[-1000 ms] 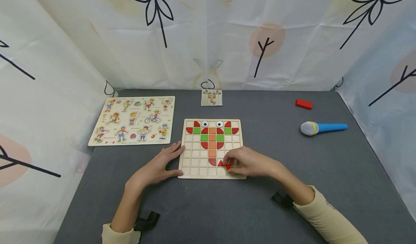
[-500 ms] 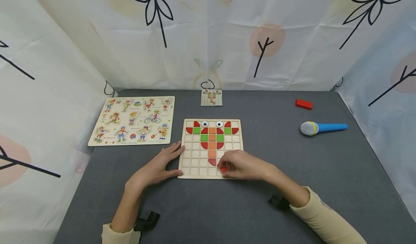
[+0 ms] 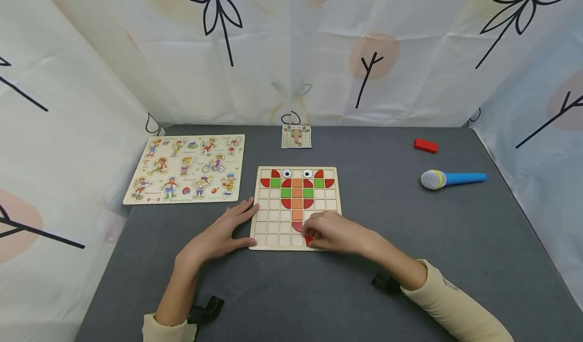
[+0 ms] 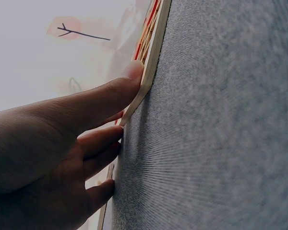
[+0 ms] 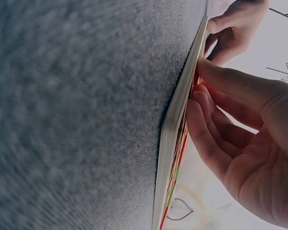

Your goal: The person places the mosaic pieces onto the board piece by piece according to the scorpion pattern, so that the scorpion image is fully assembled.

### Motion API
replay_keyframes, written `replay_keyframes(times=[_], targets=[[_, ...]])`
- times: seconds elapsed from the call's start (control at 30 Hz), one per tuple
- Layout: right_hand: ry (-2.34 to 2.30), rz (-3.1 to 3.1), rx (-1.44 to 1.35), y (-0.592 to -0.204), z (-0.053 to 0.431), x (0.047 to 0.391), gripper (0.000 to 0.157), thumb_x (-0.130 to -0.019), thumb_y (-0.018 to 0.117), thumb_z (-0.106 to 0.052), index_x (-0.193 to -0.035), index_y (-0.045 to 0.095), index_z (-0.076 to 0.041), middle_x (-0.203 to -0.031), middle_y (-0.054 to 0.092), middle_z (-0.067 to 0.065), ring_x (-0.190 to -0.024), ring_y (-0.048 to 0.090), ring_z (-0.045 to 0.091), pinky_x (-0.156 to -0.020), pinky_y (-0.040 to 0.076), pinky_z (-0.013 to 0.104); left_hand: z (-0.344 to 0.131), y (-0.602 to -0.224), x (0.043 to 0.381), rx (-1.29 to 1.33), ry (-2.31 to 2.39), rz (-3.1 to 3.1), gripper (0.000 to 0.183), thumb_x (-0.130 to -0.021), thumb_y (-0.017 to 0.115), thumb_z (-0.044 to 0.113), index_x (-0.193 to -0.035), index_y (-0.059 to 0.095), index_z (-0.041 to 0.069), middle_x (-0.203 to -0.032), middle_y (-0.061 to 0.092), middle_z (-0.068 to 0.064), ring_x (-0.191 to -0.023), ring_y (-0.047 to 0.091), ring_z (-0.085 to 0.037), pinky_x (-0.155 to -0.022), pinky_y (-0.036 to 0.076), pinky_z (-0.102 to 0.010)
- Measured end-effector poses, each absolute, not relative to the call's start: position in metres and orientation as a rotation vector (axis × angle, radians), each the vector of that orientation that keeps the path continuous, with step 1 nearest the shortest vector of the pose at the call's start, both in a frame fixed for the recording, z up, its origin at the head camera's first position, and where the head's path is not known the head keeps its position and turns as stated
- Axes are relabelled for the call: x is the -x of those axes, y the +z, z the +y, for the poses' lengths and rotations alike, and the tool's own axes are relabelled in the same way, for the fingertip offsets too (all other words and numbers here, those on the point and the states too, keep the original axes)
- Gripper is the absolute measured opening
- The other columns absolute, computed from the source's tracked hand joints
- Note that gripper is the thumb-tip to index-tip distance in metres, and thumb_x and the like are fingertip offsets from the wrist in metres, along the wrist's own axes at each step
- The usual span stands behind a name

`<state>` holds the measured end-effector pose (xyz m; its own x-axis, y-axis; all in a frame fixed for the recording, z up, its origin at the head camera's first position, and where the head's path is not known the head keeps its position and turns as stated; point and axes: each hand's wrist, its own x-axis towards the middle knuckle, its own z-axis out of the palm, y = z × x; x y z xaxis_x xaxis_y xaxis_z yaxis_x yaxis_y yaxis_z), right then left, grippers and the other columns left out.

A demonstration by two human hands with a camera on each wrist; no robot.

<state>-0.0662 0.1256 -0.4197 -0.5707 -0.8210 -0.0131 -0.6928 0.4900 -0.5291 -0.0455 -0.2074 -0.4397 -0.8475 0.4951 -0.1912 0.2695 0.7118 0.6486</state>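
Observation:
A wooden grid board lies in front of me in the head view, with red, green and orange tiles and two eye tiles forming a figure. My left hand rests at the board's left edge, fingers extended; in the left wrist view its thumb lies against the edge. My right hand is low over the board's lower right part. Its thumb and fingers pinch a small red triangular tile at the bottom row of cells, mostly hidden by the fingers. Thumb and fingertips are right at the board's surface.
A small pattern card stands at the back centre. On the left lies a wooden puzzle board with printed figures. A red block and a blue toy microphone lie at the right of the grey table.
My right hand has moved left and slightly down across the board with the red triangular tile, to the bottom row. My left hand has stayed at the left edge.

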Motion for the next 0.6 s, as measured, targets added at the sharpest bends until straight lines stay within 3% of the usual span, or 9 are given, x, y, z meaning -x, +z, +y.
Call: replay_keyframes(times=[0.6], targets=[[-0.720, 2.472, 1.323, -0.4170, 0.1272, 0.0682, 0.014, -0.093, 0.085, -0.007, -0.106, 0.079, -0.006, -0.094, 0.077, 0.003, -0.079, 0.059, 0.006, -0.074, 0.056, 0.019, -0.2068, -0.4392, 0.0462, -0.599, 0.906, 2.562, 0.090, -0.094, 0.087, 0.025, -0.167, 0.040, 0.001, -0.180, 0.025, -0.022, -0.166, 0.024, -0.051, -0.133, 0.017, -0.074]])
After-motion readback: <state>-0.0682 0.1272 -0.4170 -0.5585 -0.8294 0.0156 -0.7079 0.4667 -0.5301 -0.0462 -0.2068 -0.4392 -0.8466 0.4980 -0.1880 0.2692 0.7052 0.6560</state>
